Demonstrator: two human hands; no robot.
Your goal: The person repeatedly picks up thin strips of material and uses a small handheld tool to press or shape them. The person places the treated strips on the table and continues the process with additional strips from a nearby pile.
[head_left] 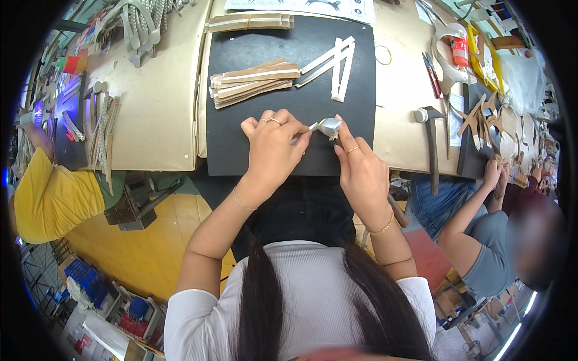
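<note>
Two hands (274, 141) (365, 171), silvery piece (329, 126) between, near front mat edge (319, 169) (left corner (221, 162) bare)

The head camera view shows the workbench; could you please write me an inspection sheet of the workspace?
Surface: black mat on the tan bench.
Work pieces: silver-grey piece between the hands; stack of brown-and-white strips, banded bundle and white strips farther up the mat.
Clutter: hammer, red-handled tool and red-and-white bottle right of the mat.
Left hand: pinches a narrow pale piece.
Right hand: holds the silver-grey piece at its right side.
Cables: nothing seen on the mat.
Surroundings: person in yellow at left; person in grey-blue at right, hands at the bench.
</note>
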